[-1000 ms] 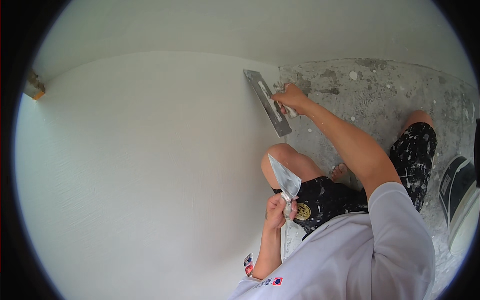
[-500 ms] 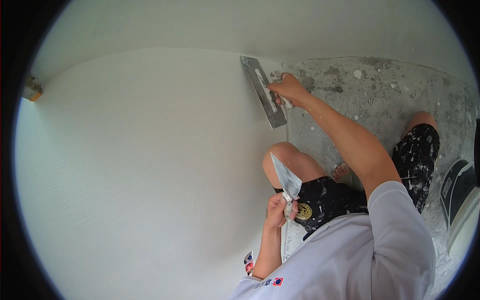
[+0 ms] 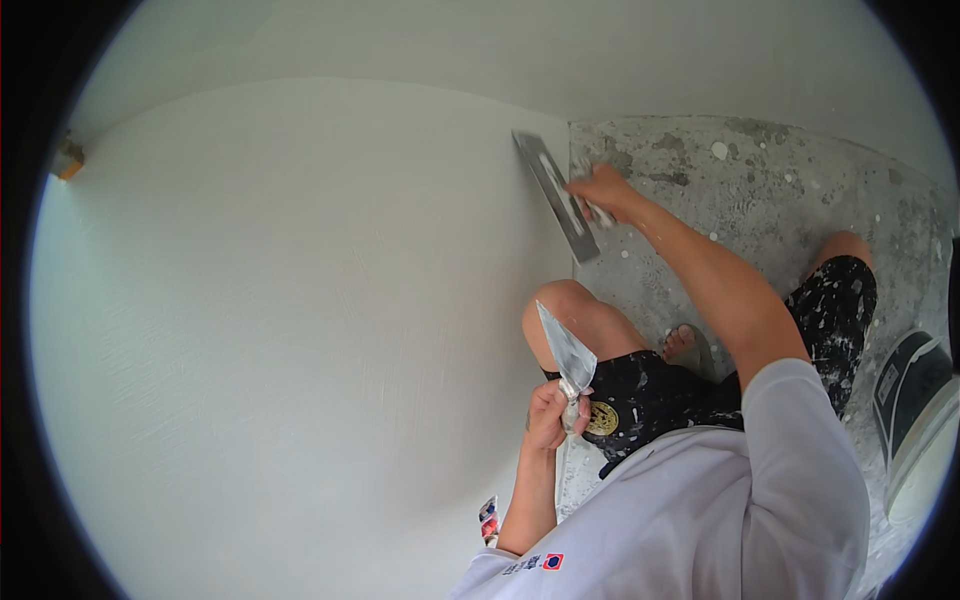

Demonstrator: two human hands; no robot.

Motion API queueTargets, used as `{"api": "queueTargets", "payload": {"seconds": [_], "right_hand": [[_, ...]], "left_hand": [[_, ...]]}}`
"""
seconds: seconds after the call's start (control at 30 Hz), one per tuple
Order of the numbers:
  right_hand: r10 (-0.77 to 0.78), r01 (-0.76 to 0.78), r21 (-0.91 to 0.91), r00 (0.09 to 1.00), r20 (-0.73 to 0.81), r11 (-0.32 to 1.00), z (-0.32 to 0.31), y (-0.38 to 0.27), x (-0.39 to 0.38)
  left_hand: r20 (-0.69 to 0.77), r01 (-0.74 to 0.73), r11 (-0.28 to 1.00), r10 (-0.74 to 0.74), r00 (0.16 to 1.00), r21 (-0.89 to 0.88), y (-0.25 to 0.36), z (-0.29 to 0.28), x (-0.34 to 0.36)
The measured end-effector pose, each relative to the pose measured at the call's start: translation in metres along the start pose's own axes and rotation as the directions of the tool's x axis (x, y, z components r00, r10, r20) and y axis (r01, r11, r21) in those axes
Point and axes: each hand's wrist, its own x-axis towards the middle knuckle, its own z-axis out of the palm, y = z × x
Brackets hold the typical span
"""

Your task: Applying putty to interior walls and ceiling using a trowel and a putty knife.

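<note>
Item: white short-sleeved shirt (image 3: 680, 510), worn by the person, small emblem at the chest.

Item: small red, white and dark patterned object (image 3: 489, 522), just beside the left forearm.

Item: left hand (image 3: 546, 415), clenched around the handle of a pointed trowel (image 3: 568, 348). The blade extends beyond the thumb side of the fist, tip directed away from the body, and overlaps the bent left knee in view.

Item: black shorts (image 3: 650, 390), pale splashes throughout, round gold badge near the left fist.

Item: dark container (image 3: 908, 378) with pale rim, at the far right, well apart from either hand.

Item: sandalled foot (image 3: 684, 347), between the knees.

Item: right hand (image 3: 608, 192), arm outstretched, gripping the handle of a long rectangular trowel (image 3: 556, 197). The plate lies to the left of the fingers, slanted, over the wall's edge by the floor; whether it touches the wall cannot be told.

Item: grey floor (image 3: 760, 215), stained and spotted white.

Item: smooth pale wall (image 3: 280, 300), faint streaks, filling the left.

Item: orange-edged object (image 3: 69, 160), far upper left, partly cut off.
</note>
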Motion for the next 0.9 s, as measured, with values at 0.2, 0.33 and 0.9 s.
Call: {"api": "queueTargets", "payload": {"seconds": [0.2,0.33,0.9], "right_hand": [[0.107,-0.080,-0.314,0.992,0.069,0.946,-0.072,-0.021,-0.095],[0.156,-0.120,-0.143,0.949,0.275,0.982,-0.114,-0.075,-0.185],[-0.495,-0.078,-0.815,0.760,-0.421,0.574,-0.096,-0.105,-0.485]], "left_hand": [[0.082,-0.054,0.995,0.047,0.995,0.087,0.013,0.028,0.003],[0.198,-0.044,0.999,0.037,0.979,0.032,0.010,0.048,0.021],[0.846,-0.052,0.898,0.430,0.317,-0.437,0.133,0.227,-0.094]]}}
